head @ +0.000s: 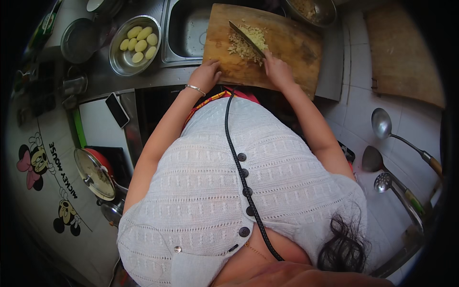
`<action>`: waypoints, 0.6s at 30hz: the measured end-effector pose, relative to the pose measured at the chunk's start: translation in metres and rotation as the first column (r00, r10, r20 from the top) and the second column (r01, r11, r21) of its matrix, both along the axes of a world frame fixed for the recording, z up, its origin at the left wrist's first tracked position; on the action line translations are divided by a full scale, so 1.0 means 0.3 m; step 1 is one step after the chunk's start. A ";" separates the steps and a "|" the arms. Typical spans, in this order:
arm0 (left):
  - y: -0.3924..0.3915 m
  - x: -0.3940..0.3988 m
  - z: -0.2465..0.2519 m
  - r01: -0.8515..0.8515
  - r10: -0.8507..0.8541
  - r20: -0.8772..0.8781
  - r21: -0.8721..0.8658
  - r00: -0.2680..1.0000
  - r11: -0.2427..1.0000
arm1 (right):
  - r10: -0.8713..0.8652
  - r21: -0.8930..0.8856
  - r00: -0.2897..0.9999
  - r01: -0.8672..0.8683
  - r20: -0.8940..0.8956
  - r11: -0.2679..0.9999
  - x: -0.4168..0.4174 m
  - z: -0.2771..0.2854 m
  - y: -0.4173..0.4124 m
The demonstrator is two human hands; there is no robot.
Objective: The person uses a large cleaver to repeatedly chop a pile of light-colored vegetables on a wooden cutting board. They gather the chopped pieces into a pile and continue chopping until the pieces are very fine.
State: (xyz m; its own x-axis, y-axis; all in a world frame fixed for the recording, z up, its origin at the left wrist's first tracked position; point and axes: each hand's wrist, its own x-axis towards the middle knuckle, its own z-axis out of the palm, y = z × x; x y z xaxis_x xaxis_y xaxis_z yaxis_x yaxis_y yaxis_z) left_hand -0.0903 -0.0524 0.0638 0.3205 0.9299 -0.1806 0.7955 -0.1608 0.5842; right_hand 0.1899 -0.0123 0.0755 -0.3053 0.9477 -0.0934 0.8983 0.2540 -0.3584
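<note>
My right hand (278, 70) grips the handle of a kitchen knife (247, 38). Its blade lies across a heap of finely chopped pale yellow food (252, 34), perhaps garlic or ginger, on a wooden cutting board (287, 46). My left hand (207, 75), with a silver bangle at the wrist, rests at the board's near left corner and holds no food. Its fingers are partly hidden behind one another. The board reaches over the right part of a steel sink (186, 32).
Left of the sink sits a steel bowl (118, 53) of peeled potatoes (140, 45). Another metal bowl (312, 12) stands beyond the board. A phone (117, 110) lies on a white surface at left, near a lidded pan (95, 174). A ladle (381, 123) hangs by the right wall.
</note>
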 end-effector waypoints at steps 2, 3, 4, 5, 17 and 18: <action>-0.002 0.019 -0.028 0.022 -0.020 -0.054 0.040 0.998 0.999 | 0.065 -0.053 0.996 -0.068 -0.054 0.996 0.005 0.033 0.007; 0.002 0.026 -0.034 0.038 -0.033 -0.081 0.061 0.996 0.997 | 0.029 -0.060 0.993 -0.036 -0.115 0.998 0.011 0.028 0.010; 0.002 0.028 -0.039 0.053 -0.047 -0.102 0.061 0.994 0.997 | -0.006 -0.068 0.984 -0.006 -0.176 0.998 0.016 0.017 0.016; 0.001 0.028 -0.043 0.067 -0.059 -0.122 0.060 0.991 0.996 | -0.039 -0.078 0.971 0.022 -0.235 0.997 0.021 0.011 0.021; -0.013 0.026 -0.026 0.105 -0.100 -0.190 0.015 0.977 0.994 | -0.103 0.016 0.988 0.105 -0.113 0.994 -0.001 0.018 0.011; -0.012 0.025 -0.027 0.107 -0.102 -0.187 0.018 0.977 0.994 | -0.106 0.007 0.987 0.108 -0.120 0.994 0.005 0.003 0.010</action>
State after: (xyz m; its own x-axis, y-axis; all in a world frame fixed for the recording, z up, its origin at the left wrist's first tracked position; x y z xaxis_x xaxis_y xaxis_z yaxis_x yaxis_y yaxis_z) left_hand -0.0827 -0.0560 0.0556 0.3792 0.8985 -0.2209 0.8677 -0.2624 0.4223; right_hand 0.1913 -0.0091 0.0764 -0.2104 0.9763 -0.0498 0.8715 0.1643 -0.4622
